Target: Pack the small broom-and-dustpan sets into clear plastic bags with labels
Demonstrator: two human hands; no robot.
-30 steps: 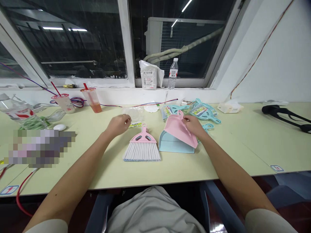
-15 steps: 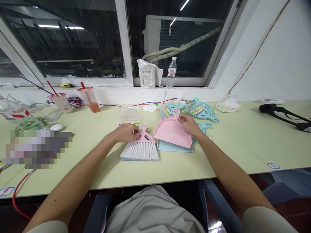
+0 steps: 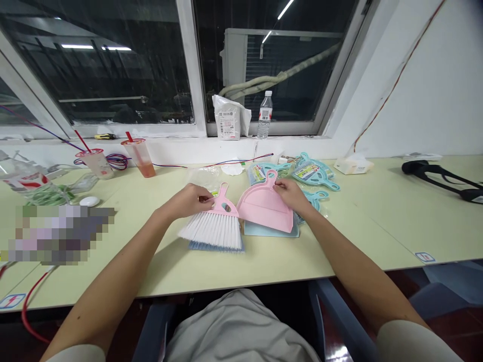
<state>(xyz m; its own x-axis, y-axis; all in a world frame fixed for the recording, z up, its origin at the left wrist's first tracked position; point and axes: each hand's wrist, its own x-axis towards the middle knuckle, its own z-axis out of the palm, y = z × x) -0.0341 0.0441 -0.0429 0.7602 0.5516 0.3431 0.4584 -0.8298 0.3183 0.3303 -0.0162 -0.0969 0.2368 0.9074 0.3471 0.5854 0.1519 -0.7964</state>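
My left hand (image 3: 184, 200) grips the handle of a pink hand broom (image 3: 215, 226) with white bristles and lifts it at a slant. Beneath it, the blue-tipped bristles of a second broom (image 3: 215, 246) show; its head is hidden. My right hand (image 3: 292, 196) holds the upper edge of a pink plastic dustpan (image 3: 262, 208). That dustpan lies over a pale blue dustpan (image 3: 269, 230), which shows only along its front edge.
Teal dustpan sets in plastic wrap (image 3: 311, 173) lie just behind my right hand. A clear plastic bag (image 3: 202, 176) lies behind the broom. Two plastic cups with red straws (image 3: 138, 157), coiled wires and a tissue pack (image 3: 352, 166) stand along the back of the pale green table (image 3: 302, 266).
My left hand has taken the pink broom by its handle and swung it up and to the left, baring the blue-tipped bristles. The pink dustpan has shifted slightly, still in my right hand.
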